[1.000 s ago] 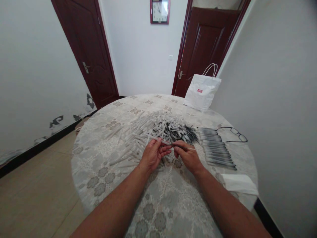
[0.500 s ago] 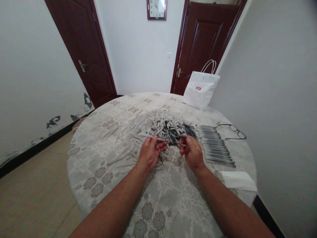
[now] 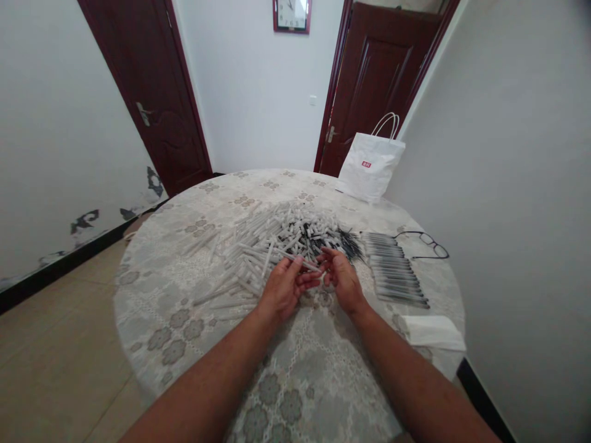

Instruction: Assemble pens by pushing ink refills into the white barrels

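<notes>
Drawing together, left hand (image 3: 282, 289) and right hand (image 3: 344, 282) nearly touch.

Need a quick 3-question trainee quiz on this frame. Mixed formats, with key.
1. True or false: the glasses lie left of the pile.
2. What stands at the far edge of the table? A) a white bag B) a kettle C) a toolbox
3. Fill in: the pen row lies nearer the ___ hand.

Key: 1 false, they lie to its right, beyond the pen row. 2 A. 3 right hand.
</notes>
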Available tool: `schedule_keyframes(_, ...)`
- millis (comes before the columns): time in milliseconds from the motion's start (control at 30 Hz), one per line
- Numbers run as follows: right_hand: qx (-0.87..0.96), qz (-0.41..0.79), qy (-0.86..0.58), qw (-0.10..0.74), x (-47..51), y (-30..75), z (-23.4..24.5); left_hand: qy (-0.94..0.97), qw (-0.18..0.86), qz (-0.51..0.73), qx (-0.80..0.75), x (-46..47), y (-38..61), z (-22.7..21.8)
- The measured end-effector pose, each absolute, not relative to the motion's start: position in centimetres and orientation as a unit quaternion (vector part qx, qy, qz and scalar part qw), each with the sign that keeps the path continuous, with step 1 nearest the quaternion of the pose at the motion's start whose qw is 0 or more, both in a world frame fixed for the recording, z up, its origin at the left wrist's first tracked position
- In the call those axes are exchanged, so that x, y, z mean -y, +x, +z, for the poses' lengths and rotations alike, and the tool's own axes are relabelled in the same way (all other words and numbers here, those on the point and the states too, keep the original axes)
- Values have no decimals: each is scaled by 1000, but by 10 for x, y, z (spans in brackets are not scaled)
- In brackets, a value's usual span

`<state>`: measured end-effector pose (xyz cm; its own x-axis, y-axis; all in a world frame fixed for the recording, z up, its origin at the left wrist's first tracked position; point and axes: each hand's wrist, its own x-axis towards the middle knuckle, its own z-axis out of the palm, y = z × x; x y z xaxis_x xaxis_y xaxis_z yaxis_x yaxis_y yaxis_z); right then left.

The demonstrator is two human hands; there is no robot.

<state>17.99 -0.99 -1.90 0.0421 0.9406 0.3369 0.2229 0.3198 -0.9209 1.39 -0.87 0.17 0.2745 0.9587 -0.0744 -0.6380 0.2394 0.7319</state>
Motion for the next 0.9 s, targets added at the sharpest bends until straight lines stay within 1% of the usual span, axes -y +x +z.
schedule_keyframes(67, 650, 213, -540, 490, 3, 194, -20, 245, 735, 575, -263, 2, 5, 5)
schedule_keyframes(100, 680, 153, -560, 449, 0, 200, -20, 218, 733, 588, -262, -1, 1, 6)
schedule_keyframes(167, 730, 69, -581, 353, -4, 206, -23, 177, 731, 605, -260, -7, -6, 7)
schedule_keyframes(267, 752, 5, -619, 227, -5, 201, -28, 153, 734, 609, -259, -11, -10, 5)
schedule_keyframes(367, 743, -38, -653, 141, -6, 186, -30, 159, 736, 604, -260, -9, -7, 5)
schedule_keyframes(500, 722, -57, -684, 89, -7, 175, -27, 182, 737, 596, -263, -7, -4, 5)
schedule_keyframes(900, 718, -82, -690, 43, -6, 174, -29, 226, 723, 586, -287, -6, -3, 0)
